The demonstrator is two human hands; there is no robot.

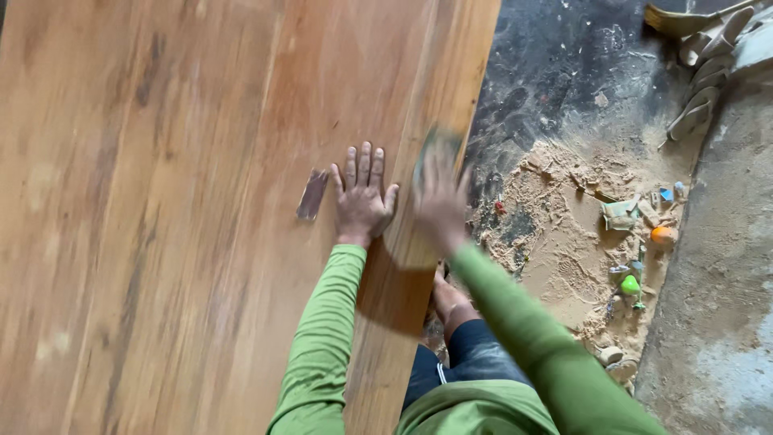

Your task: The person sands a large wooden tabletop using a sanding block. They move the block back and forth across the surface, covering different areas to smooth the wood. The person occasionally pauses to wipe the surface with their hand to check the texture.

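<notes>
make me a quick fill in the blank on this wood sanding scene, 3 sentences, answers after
1. The left hand lies flat, fingers spread, on the wooden ____.
2. The small dark strip on the wood lies to the ____ of the left hand.
3. On the floor beside the board, the pale heap is ____.

Missing words: board; left; sawdust

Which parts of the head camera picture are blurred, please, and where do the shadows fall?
In the head view, the right hand and the dark pad it holds smear with motion blur; the left hand lies sharp and flat on the wooden board; soft daylight throws a shadow beneath the forearms; no glare shows.
</notes>
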